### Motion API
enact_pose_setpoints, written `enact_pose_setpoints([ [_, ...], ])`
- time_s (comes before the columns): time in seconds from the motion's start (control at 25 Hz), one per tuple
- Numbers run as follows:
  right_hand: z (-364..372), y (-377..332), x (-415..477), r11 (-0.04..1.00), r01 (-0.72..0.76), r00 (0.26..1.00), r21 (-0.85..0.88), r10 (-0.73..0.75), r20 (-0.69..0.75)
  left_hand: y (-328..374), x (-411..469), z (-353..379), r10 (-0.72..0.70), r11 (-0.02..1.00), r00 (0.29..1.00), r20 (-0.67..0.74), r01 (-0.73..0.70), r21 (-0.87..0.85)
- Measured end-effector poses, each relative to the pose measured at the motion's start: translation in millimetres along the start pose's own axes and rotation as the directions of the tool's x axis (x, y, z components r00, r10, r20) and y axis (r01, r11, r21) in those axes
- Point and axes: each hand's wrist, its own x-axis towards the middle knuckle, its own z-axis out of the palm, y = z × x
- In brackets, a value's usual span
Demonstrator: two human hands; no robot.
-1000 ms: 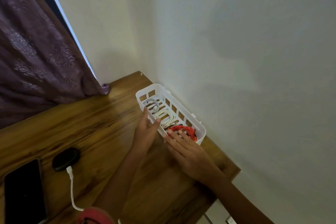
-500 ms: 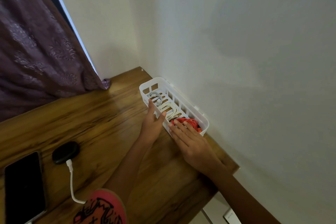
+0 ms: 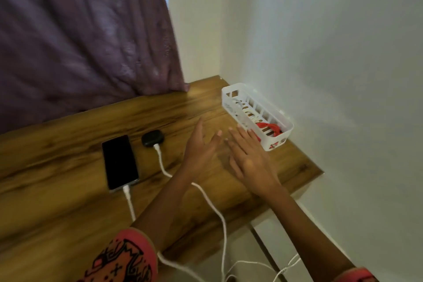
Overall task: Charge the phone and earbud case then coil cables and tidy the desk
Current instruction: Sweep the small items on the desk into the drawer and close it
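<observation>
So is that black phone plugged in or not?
Plugged in: a white cable runs into the near end of the phone. Its screen is dark, so whether it is actually charging cannot be told.

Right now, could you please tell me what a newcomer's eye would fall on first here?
The left hand and right hand are spread open over the wooden desk, beside a white basket at its far right corner holding a coiled red cable. To their left lie a dark phone and a black earbud case, both plugged in.

A home: curtain [image 3: 80,30] beside wooden desk [image 3: 57,178].
</observation>
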Motion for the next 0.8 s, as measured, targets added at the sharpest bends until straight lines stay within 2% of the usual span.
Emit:
enact_pose_setpoints([
  [0.12,-10.7,-65.5,0.8,0.995,-0.018,0.998,0.097,0.024,-0.062,-10.9,-60.8,-59.5,0.022,1.000,0.998,-0.063,-0.022,-0.003],
  [0.24,-26.5,-170.4,-6.4,0.977,0.013,0.994,0.213,0.011,-0.109,-37.0,-145.8,-145.2,0.010,1.000,0.982,-0.187,-0.012,-0.010],
  [0.36,-39.6,-282.0,-19.5,0.945,0.102,0.989,0.312,-0.063,-0.133,-69.1,-232.5,-235.9,-0.051,0.999,0.953,-0.298,0.047,-0.021],
  [0.48,-50.8,-378.4,-27.9,0.899,0.168,0.983,0.404,-0.122,-0.136,-94.3,-307.9,-310.4,-0.109,0.993,0.886,-0.451,0.081,-0.081],
  [0.56,-56.2,-438.3,-35.8,0.868,0.204,0.978,0.454,-0.164,-0.126,-111.2,-353.2,-350.1,-0.109,0.987,0.845,-0.523,0.029,-0.160],
  [0.64,-58.0,-490.4,-44.2,0.824,0.249,0.969,0.509,-0.213,-0.128,-131.0,-392.0,-384.3,-0.175,0.954,0.792,-0.585,-0.009,-0.299],
  [0.68,-56.3,-513.8,-50.4,0.784,0.206,0.977,0.586,-0.199,-0.076,-142.2,-408.7,-398.6,-0.247,0.914,0.763,-0.598,-0.021,-0.404],
  [0.72,-53.4,-533.1,-56.4,0.718,0.086,0.989,0.690,-0.147,0.031,-153.3,-420.2,-410.4,-0.335,0.852,0.732,-0.593,-0.033,-0.523],
  [0.76,-49.8,-555.6,-64.0,0.609,-0.104,0.980,0.786,-0.070,0.184,-167.9,-434.2,-423.2,-0.439,0.767,0.688,-0.578,-0.047,-0.640],
  [0.8,-46.9,-577.9,-72.5,0.443,-0.344,0.929,0.828,0.031,0.369,-183.3,-446.7,-436.0,-0.538,0.671,0.645,-0.542,-0.061,-0.739],
])
